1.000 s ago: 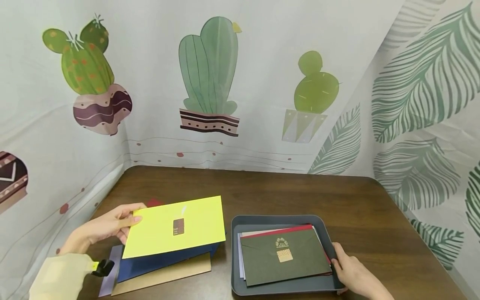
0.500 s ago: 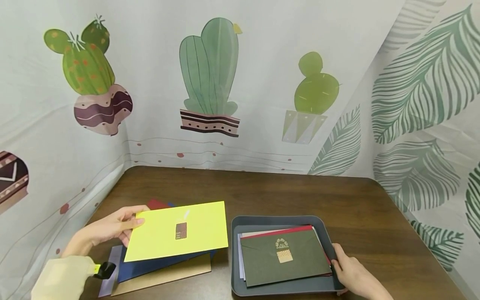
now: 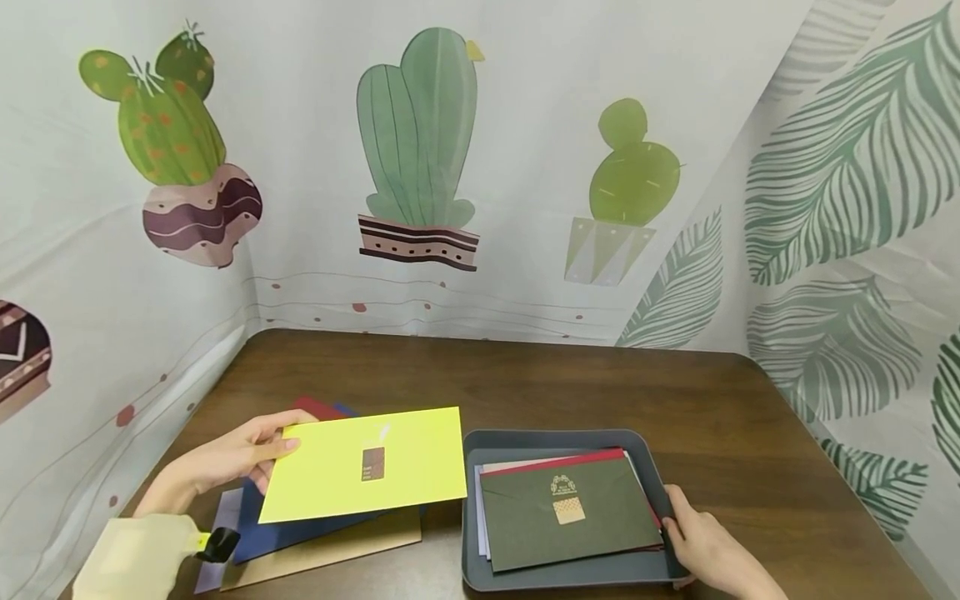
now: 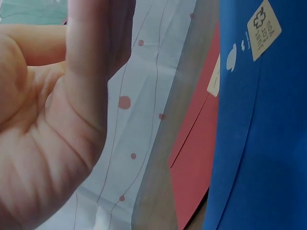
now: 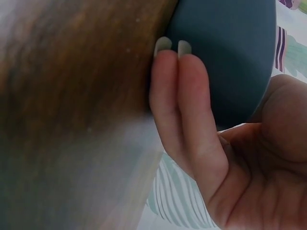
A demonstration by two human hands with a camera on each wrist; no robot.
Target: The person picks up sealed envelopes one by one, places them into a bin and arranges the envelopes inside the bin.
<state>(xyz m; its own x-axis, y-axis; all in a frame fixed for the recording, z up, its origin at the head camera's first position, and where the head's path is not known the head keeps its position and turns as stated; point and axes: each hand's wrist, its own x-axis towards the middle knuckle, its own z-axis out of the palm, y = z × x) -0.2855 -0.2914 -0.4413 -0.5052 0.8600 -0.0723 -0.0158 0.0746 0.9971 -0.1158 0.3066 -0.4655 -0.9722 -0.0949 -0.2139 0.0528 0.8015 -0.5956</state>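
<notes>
Between thumb and fingers, my left hand (image 3: 225, 462) pinches the left end of a bright yellow envelope (image 3: 322, 479). The envelope is tilted over a pile at left, its right end at the tray's left rim. Beneath it show a blue envelope (image 3: 255, 542), a tan one (image 3: 337, 550) and a lavender one (image 3: 227, 512). My right hand (image 3: 712, 546) grips the right side of a dark grey tray (image 3: 577, 578); in the right wrist view its fingers (image 5: 194, 96) press the outer wall (image 5: 225, 52). A dark green envelope (image 3: 555, 542) lies uppermost in the tray.
A red envelope (image 3: 315, 407) pokes out behind the yellow one; the left wrist view shows this red envelope (image 4: 192, 163) beside a blue one (image 4: 264, 124). More red and pale envelope edges show under the green one. The brown table (image 3: 525, 375) meets a printed curtain (image 3: 525, 167) behind.
My left hand has moved the yellow envelope a little to the right, toward the tray, and slightly down at its far edge. The right hand and tray have stayed put.
</notes>
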